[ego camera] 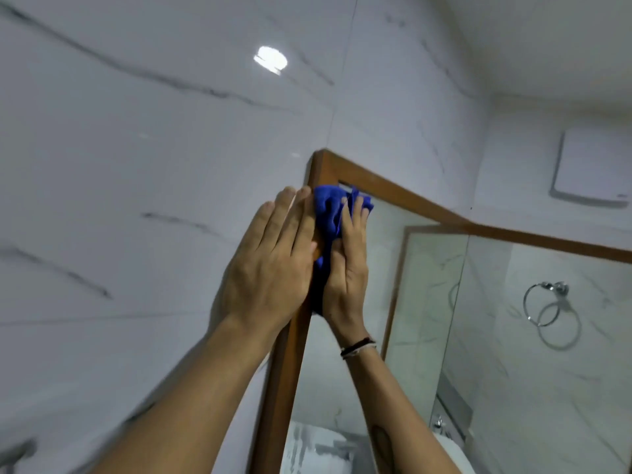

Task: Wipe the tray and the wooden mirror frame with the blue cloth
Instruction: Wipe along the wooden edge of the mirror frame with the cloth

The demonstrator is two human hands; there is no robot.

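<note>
The right hand (pixel 345 268) pressed the bunched blue cloth (pixel 330 213) against the wooden mirror frame (pixel 290 364) near its top left corner, fingers closed over the fabric. The left hand (pixel 270 265) lay flat beside it, fingers straight and together, on the frame's outer edge and the marble wall (pixel 136 165). A towel ring (pixel 543 304) hung at right.

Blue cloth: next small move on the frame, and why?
Probably slide the blue cloth up and over the top corner of the wooden mirror frame. The right hand presses it just below that corner, the left hand lies flat beside it, and the top rail looks unwiped.
</note>
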